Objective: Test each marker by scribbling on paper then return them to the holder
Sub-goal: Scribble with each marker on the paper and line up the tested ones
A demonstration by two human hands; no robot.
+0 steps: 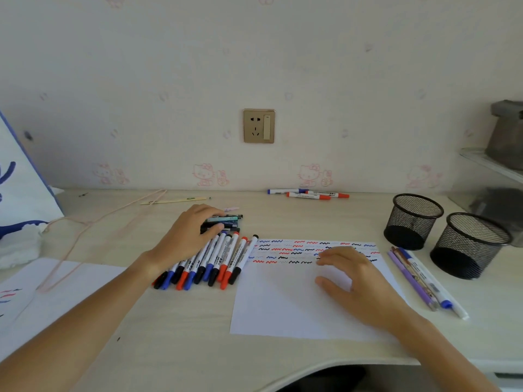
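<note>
Close to us, our right hand (355, 281) lies flat on the white paper (285, 304), fingers loose and a bit apart, holding nothing. The top of the paper is full of red, blue and black squiggles (294, 248). Left of it lies a row of markers (209, 261). Our left hand (188, 234) rests on their far end, fingers curled over some dark pens (226, 222). Farther right stand two black mesh holders (413, 220). By the wall lie three more markers (308, 194).
</note>
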